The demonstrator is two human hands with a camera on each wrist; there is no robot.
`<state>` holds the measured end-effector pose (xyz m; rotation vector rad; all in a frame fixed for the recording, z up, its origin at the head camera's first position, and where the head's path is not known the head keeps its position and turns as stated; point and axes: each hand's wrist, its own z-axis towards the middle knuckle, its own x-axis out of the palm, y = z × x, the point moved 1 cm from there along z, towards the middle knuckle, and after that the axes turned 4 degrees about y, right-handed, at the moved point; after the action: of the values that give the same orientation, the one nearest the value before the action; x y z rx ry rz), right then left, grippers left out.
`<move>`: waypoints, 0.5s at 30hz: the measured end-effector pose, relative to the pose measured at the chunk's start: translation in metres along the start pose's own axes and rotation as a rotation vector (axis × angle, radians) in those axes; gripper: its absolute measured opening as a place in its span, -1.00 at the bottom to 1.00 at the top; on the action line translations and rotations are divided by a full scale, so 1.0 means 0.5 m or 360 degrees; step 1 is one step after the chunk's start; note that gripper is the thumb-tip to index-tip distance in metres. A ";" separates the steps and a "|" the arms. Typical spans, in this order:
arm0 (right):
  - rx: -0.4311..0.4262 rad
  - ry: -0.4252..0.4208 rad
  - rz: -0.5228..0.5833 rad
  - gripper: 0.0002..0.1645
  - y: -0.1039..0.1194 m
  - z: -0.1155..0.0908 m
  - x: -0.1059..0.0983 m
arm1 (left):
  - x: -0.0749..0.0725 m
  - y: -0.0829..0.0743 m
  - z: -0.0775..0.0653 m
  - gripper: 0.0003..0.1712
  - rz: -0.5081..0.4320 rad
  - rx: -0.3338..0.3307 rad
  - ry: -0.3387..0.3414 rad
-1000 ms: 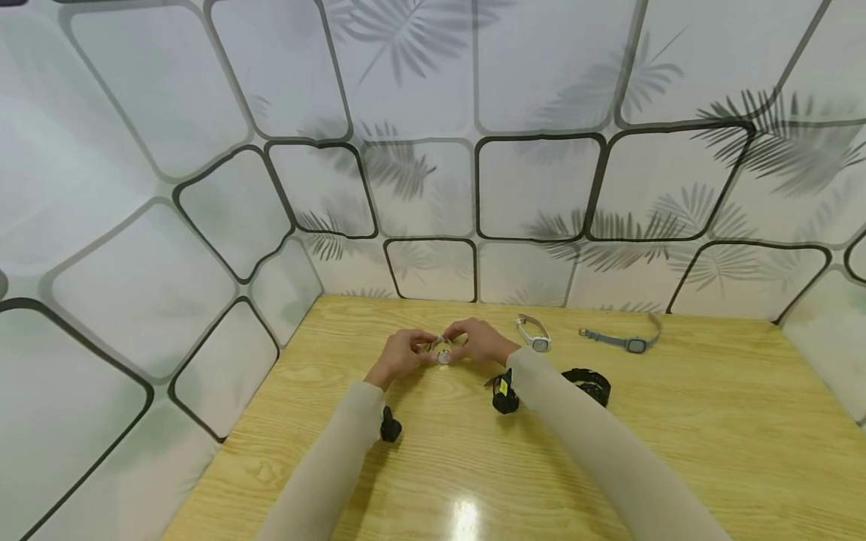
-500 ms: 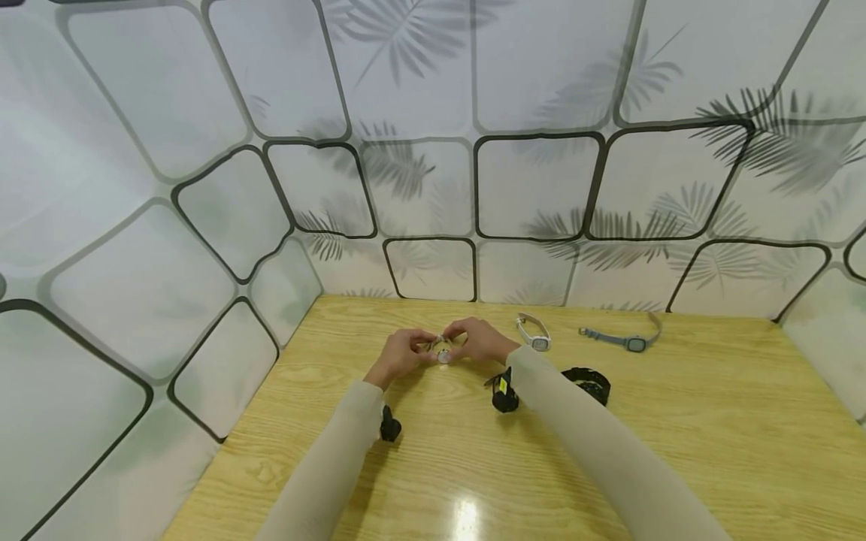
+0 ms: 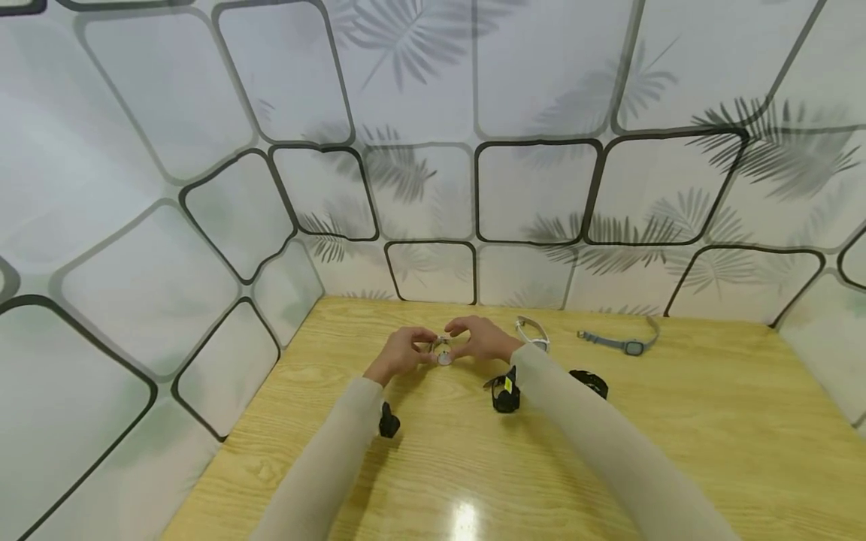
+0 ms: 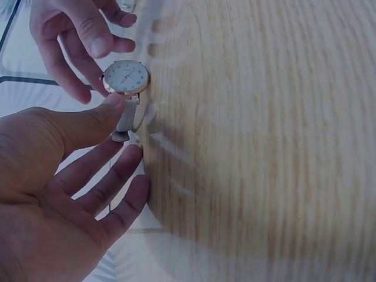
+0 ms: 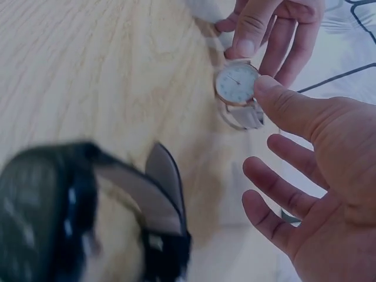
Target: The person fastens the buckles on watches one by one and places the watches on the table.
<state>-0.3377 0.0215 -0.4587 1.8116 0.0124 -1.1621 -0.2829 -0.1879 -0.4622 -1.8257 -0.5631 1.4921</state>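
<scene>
A small round wristwatch (image 3: 443, 359) with a white dial, gold-coloured rim and pale strap stands on its looped strap on the table. My left hand (image 3: 402, 352) pinches it; in the left wrist view the left thumb (image 4: 111, 106) presses beside the dial (image 4: 126, 76), with fingers behind the strap. My right hand (image 3: 482, 340) is at the watch's other side, its fingers spread and loosely bent. In the right wrist view the right thumb (image 5: 269, 88) lies at the dial's edge; whether it touches cannot be told.
Below the right wrist lies a black watch (image 3: 504, 403), blurred and close in the right wrist view. Another black band (image 3: 590, 381) is partly behind the right sleeve. Farther back lie a white watch (image 3: 532, 330) and a blue-grey watch (image 3: 634, 347). A patterned wall borders the table.
My right fingers have loosened and drawn slightly away from the strap. My left hand stays on the watch. The head view has shifted a little.
</scene>
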 end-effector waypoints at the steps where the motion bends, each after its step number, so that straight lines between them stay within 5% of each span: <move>1: 0.0001 -0.0006 -0.0006 -0.23 0.000 -0.005 -0.005 | 0.000 -0.001 0.000 -0.51 -0.0012 0.0002 -0.0001; 15: -0.0114 -0.0122 -0.0055 -0.33 -0.003 -0.099 -0.088 | 0.003 -0.039 0.002 -0.56 -0.0044 0.0171 -0.0118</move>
<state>-0.3279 0.0767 -0.4237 1.7088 0.0405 -1.2393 -0.2819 -0.1739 -0.4487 -1.6798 -0.5310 1.5470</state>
